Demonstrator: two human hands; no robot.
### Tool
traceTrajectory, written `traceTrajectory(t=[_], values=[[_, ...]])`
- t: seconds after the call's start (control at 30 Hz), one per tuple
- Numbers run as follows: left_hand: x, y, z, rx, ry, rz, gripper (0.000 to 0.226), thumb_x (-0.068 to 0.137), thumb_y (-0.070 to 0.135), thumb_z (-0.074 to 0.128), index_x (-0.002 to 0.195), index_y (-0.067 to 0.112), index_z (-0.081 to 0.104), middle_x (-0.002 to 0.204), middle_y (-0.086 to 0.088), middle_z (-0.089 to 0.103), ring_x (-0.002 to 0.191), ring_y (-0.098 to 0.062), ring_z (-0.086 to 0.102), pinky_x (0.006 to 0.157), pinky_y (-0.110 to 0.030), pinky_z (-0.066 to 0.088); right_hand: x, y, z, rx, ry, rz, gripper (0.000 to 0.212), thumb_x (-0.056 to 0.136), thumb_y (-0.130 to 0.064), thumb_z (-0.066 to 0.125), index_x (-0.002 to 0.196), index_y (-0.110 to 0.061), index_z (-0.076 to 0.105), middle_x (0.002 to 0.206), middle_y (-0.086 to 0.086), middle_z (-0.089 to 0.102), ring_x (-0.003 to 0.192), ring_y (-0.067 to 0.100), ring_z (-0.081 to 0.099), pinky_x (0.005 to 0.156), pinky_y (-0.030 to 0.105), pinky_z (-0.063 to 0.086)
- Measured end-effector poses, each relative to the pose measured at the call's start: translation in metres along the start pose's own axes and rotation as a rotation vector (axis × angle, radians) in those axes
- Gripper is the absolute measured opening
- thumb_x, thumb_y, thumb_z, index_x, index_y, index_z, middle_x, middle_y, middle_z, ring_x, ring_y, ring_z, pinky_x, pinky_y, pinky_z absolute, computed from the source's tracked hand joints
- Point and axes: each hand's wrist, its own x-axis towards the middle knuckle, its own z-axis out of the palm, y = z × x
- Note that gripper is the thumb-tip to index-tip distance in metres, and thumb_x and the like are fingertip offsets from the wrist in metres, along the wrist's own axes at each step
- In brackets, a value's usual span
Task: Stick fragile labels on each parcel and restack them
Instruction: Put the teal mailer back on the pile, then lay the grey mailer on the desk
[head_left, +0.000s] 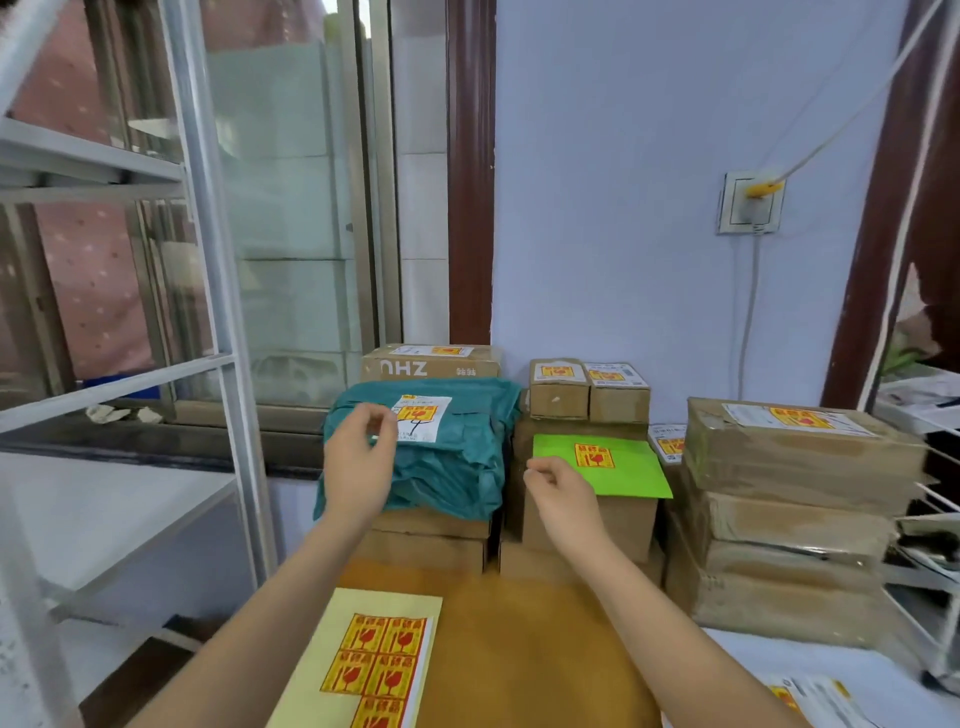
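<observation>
Head view has us looking down at our stacks against the far wall, and most of what shows already wears a red-and-yellow fragile sticker. Our left hand (358, 462) hovers at the near left edge of the teal bag parcel (447, 457), fingers loosely curled with thumb and forefinger close together; we cannot tell whether anything is pinched there. Our right hand (561, 493) sits at the near left corner of the green envelope (618, 467), fingertips drawn together in the same loose way, touching or just above it.

Counting stickers in place: one on the teal bag, one on the ZHU box (431, 361) behind it, one on the green envelope, one on each of the two small boxes (589, 395) at the far middle, one on the white parcel (667, 444) wedged to their right, and one on top of the taped stack (800, 452) on the right. That makes seven we can see. A further labelled parcel shows at the near right corner, partly cut off.

Plain cardboard boxes under the teal bag and under the envelope show only their sides, so their labels are hidden. The sticker sheet (363, 660), near us on the brown surface, keeps five stickers in view, one cut by the frame edge. We judge the labelling far along, with restacking under way.
</observation>
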Motion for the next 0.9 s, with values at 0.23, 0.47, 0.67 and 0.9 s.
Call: traceTrajectory(t=[0.23,0.47,0.67,0.9], values=[[-0.088,0.008,0.06,0.027,-0.413,0.121,0.016,0.094,0.02,0.054,0.079,0.024,0.057,0.074,0.011,0.06,0.072,-0.001,0.055,0.064,-0.02,0.041,-0.04,0.033,-0.044,-0.172,0.031,0.011,0.03,0.097,-0.018,0.048,0.123,-0.008,0.057,0.113,0.007,0.062,0.094,0.011,0.051,0.071,0.019,0.033],[-0.181,0.01,0.122,0.04,-0.763,-0.052,0.013,0.096,0.032,0.05,0.096,0.023,0.059,0.086,0.006,0.062,0.082,-0.013,0.058,0.07,-0.026,0.043,-0.081,0.101,-0.097,-0.288,0.045,0.151,0.021,0.096,-0.017,0.047,0.11,-0.006,0.059,0.093,0.01,0.063,0.087,0.024,0.058,0.075,0.032,0.045],[-0.232,0.017,0.159,0.111,-0.946,-0.176,0.031,0.097,0.032,0.048,0.125,0.018,0.053,0.107,0.002,0.06,0.098,-0.015,0.056,0.087,-0.033,0.047,-0.107,0.147,-0.152,-0.621,0.034,0.225,0.029,0.096,-0.023,0.043,0.118,-0.01,0.058,0.106,0.006,0.062,0.097,0.023,0.057,0.077,0.033,0.044],[-0.255,0.012,0.174,0.169,-1.08,-0.246,0.046,0.096,0.039,0.049,0.137,0.021,0.039,0.13,-0.001,0.055,0.109,-0.019,0.056,0.085,-0.028,0.044,-0.132,0.181,-0.212,-0.842,0.117,0.373,0.026,0.096,-0.026,0.042,0.071,-0.018,0.039,0.097,0.005,0.048,0.099,0.026,0.051,0.076,0.033,0.043]])
